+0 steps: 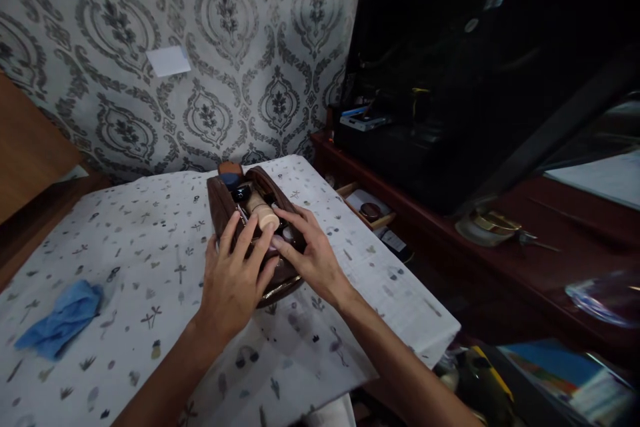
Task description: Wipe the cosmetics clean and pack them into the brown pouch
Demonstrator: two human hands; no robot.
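Note:
A brown zip pouch (221, 205) lies open on the table, which has a white patterned cloth (150, 247) over it. Inside the pouch I see a beige cylindrical bottle (263, 212), a dark blue item and other small things. My left hand (235, 280) rests on the near left part of the pouch with its fingers stretched over the opening. My right hand (310, 253) lies on the pouch's right side, fingers spread and reaching in beside the beige bottle. Neither hand visibly grips anything.
A crumpled blue cloth (63, 317) lies on the table at the left. To the right stands a dark wooden shelf (525, 260) with a large black case (475, 80), a metal dish (487, 223) and small boxes. Patterned wallpaper is behind.

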